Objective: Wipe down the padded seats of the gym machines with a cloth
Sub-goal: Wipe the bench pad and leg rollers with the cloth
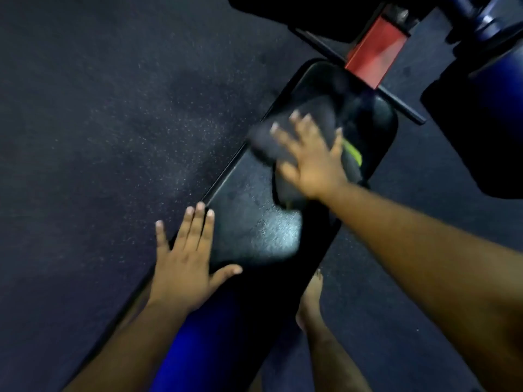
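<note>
Speckled rubber gym floor [99,137] under a black padded bench seat [254,222]. Left hand [184,267] laid flat, fingers straight, on the seat's near-left edge. Dark cloth [285,137], soft and limp, best pressed flat, is spread under the open-fingered right hand [311,159] toward the far end. No containers seen.

The padded seat [254,222] looks like black grained vinyl with a dull sheen; the cloth [271,142] soft, matt grey; the floor [113,137] speckled, rough rubber.
</note>
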Tool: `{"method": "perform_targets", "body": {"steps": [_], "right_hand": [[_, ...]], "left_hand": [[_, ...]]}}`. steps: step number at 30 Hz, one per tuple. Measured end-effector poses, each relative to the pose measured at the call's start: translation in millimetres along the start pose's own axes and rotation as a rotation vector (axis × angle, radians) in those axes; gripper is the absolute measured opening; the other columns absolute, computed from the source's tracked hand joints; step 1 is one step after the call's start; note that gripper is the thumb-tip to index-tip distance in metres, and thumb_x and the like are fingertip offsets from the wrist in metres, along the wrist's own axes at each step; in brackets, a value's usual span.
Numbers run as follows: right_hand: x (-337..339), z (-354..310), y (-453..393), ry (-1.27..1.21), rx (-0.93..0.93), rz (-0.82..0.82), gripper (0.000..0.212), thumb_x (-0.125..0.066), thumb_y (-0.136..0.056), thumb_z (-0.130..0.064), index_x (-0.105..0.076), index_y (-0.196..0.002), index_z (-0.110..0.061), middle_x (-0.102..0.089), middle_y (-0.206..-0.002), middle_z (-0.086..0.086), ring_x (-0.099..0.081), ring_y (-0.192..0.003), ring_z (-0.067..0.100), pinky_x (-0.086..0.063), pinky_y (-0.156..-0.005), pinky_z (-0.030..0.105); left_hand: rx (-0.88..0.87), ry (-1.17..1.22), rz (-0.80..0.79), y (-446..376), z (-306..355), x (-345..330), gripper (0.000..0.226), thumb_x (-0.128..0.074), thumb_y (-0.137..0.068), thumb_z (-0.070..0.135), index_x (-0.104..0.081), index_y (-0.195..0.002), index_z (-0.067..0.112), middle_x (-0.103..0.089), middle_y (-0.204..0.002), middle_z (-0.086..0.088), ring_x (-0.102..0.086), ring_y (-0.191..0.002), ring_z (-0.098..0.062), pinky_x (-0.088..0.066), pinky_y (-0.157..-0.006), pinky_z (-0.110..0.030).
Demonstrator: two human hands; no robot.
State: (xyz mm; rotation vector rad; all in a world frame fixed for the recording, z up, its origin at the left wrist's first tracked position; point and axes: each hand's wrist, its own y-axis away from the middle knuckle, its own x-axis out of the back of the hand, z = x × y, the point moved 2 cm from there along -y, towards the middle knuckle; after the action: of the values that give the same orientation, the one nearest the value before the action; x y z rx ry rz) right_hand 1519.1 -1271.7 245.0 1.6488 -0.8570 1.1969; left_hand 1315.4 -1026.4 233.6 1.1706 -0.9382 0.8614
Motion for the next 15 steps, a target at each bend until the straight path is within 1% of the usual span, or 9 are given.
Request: {"method": "perform_targets", "body": {"steps": [2, 3, 4, 6, 8, 10, 11, 12, 15], "right_hand": [[3.0, -8.6, -28.2, -0.068, -0.338, 0.066, 0.076, -0.04, -0.092, -0.057, -0.009, -0.161, -0.047, 0.003, -0.173, 0.0, 0.003, -0.159, 0.024, -0.005, -0.113, 0.079], [-3.8, -34.6, -22.4, -0.078, -0.392, 0.091, 0.077, -0.038, -0.092, -0.057, -0.008, -0.162, -0.043, 0.003, -0.173, 0.003, 0.003, -0.159, 0.026, -0.005, -0.113, 0.079], [-15.2, -66.9, -3.0, -0.057, -0.359, 0.103, 0.078, -0.037, -0.092, -0.056, -0.008, -0.162, -0.04, 0.003, -0.173, 0.005, 0.003, -0.159, 0.027, -0.007, -0.114, 0.078], [-40.7, -138.2, 66.3, -0.04, -0.077, 0.036, 0.082, -0.038, -0.088, -0.055, -0.01, -0.163, -0.037, 0.003, -0.173, 0.007, 0.002, -0.159, 0.029, -0.012, -0.114, 0.077], [-53.1, -176.2, 131.0, -0.009, 0.237, -0.05, 0.084, -0.043, -0.085, -0.056, -0.013, -0.163, -0.039, 0.001, -0.173, 0.004, 0.0, -0.159, 0.026, -0.016, -0.114, 0.074], [-47.3, -148.9, 116.6, 0.055, 0.519, -0.077, 0.083, -0.044, -0.083, -0.058, -0.016, -0.161, -0.045, -0.004, -0.173, -0.001, -0.007, -0.159, 0.023, -0.017, -0.113, 0.071], [-41.6, -124.1, 91.7, 0.121, 0.578, -0.061, 0.082, -0.044, -0.083, -0.058, -0.016, -0.16, -0.047, -0.007, -0.173, -0.001, -0.01, -0.158, 0.023, -0.017, -0.112, 0.069], [-34.4, -99.3, 63.8, 0.134, 0.514, -0.038, 0.081, -0.043, -0.085, -0.058, -0.015, -0.16, -0.048, -0.009, -0.172, -0.001, -0.011, -0.158, 0.025, -0.016, -0.111, 0.07], [-17.8, -69.6, 18.8, -0.044, -0.186, 0.032, 0.078, -0.04, -0.091, -0.057, -0.008, -0.161, -0.045, 0.001, -0.173, 0.003, 0.001, -0.159, 0.026, -0.008, -0.114, 0.078]], "left_hand": [[-0.006, -0.006, 0.013, 23.9, -15.9, -10.6, 0.109, -0.013, -0.089, 0.087, -0.013, -0.162, 0.006, -0.008, -0.172, -0.013, -0.012, -0.158, -0.028, -0.004, -0.121, -0.071], [0.009, -0.001, 0.015, 35.0, -21.4, -13.9, 0.109, -0.014, -0.09, 0.087, -0.013, -0.162, 0.006, -0.009, -0.172, -0.014, -0.012, -0.158, -0.028, -0.003, -0.121, -0.07], [0.03, 0.014, 0.008, 42.5, -23.8, -15.2, 0.108, -0.014, -0.091, 0.086, -0.012, -0.162, 0.005, -0.009, -0.171, -0.014, -0.013, -0.158, -0.028, -0.005, -0.122, -0.07], [0.049, 0.047, -0.006, 59.7, -25.1, -16.9, 0.107, -0.015, -0.092, 0.084, -0.012, -0.162, 0.003, -0.012, -0.171, -0.016, -0.016, -0.157, -0.029, -0.01, -0.121, -0.071], [0.039, 0.058, -0.017, 79.7, -25.8, -19.0, 0.105, -0.016, -0.094, 0.082, -0.012, -0.161, 0.001, -0.013, -0.17, -0.018, -0.02, -0.156, -0.031, -0.016, -0.12, -0.071], [0.031, 0.033, -0.005, 98.4, -28.8, -26.1, 0.106, -0.018, -0.094, 0.081, -0.012, -0.161, -0.001, -0.013, -0.17, -0.018, -0.022, -0.156, -0.031, -0.018, -0.119, -0.07], [0.026, 0.02, -0.003, 105.7, -29.9, -28.0, 0.107, -0.018, -0.094, 0.082, -0.014, -0.161, -0.002, -0.013, -0.17, -0.018, -0.021, -0.156, -0.032, -0.017, -0.12, -0.07], [0.019, 0.014, -0.001, 112.9, -31.5, -30.6, 0.108, -0.018, -0.093, 0.082, -0.014, -0.16, -0.002, -0.012, -0.17, -0.018, -0.02, -0.157, -0.031, -0.017, -0.12, -0.069], [0.031, 0.018, 0.048, 120.8, -32.2, -35.4, 0.108, -0.018, -0.093, 0.082, -0.013, -0.161, -0.002, -0.011, -0.17, -0.018, -0.016, -0.157, -0.031, -0.013, -0.123, -0.067]]}}
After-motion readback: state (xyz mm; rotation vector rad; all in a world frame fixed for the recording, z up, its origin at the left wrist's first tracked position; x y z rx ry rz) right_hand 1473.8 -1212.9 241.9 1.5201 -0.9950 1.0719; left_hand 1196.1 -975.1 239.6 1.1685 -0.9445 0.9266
